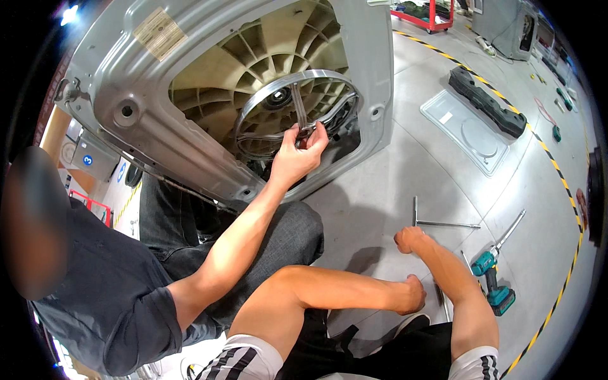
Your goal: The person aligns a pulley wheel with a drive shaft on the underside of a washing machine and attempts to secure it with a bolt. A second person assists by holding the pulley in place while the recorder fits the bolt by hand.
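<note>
My right hand (pixel 410 240) is closed at one end of the crossbar of a T-handle wrench (pixel 446 223), whose long shaft points right, low over the floor. Left of it and nearer to me, my left hand (pixel 413 295) is curled closed; what its fingers hold, if anything, is hidden. At the upper left, another person's hand (pixel 297 155) grips the middle of a metal spoked pulley wheel (pixel 297 95). The wheel is at the round opening in the back of a grey washing machine (pixel 370 63), in front of the ribbed plastic tub (pixel 221 79).
A teal cordless driver (pixel 493 278) with a long socket lies on the right. Farther back are a grey cover panel (pixel 465 130) and a black moulded strip (pixel 486 101). Yellow-black floor tape (pixel 557 168) curves past them. The other person (pixel 107 272) kneels close on my left.
</note>
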Tool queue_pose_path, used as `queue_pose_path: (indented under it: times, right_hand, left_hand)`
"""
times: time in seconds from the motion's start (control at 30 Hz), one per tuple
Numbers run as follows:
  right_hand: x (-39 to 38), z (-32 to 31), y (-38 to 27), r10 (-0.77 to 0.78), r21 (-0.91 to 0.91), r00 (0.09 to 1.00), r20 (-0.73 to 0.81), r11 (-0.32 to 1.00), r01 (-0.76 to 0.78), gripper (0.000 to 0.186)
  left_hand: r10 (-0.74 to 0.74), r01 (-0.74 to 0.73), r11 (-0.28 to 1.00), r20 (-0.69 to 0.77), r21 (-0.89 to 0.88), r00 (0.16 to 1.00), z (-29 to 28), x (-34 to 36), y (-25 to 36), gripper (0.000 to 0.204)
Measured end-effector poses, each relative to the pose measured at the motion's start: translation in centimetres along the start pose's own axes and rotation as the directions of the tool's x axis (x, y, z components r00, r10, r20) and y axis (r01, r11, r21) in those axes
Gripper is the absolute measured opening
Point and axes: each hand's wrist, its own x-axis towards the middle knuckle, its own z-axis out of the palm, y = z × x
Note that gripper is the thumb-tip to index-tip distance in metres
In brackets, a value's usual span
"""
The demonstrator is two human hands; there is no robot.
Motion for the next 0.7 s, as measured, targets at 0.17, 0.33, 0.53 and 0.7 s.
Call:
queue_pose_path:
  times: [0.17, 0.33, 0.53, 0.7]
  right_hand:
    - [0.1, -0.1, -0.3, -0.008, 0.024, 0.999, 0.039, 1.000, 0.007, 0.027]
    - [0.4, 0.3, 0.0, 0.004, 0.013, 0.999, 0.046, 1.000, -0.005, 0.027]
    - [0.6, 0.1, -0.1, -0.001, 0.019, 1.000, 0.030, 1.000, 0.000, 0.027]
    - [0.7, 0.2, 0.1, 0.008, 0.012, 0.999, 0.034, 1.000, -0.008, 0.027]
  left_hand:
    - [-0.034, 0.035, 0.999, -0.057, 0.023, 0.998, 0.6, -0.1, 0.1, 0.021]
    - [-0.038, 0.039, 0.999, -0.036, 0.028, 0.999, 0.6, 0.5, 0.1, 0.022]
    - [-0.014, 0.015, 0.999, -0.033, 0.048, 0.999, 0.0, -0.5, -0.1, 0.021]
    - [-0.032, 0.034, 0.999, -0.071, 0.028, 0.997, 1.0, 0.4, -0.1, 0.022]
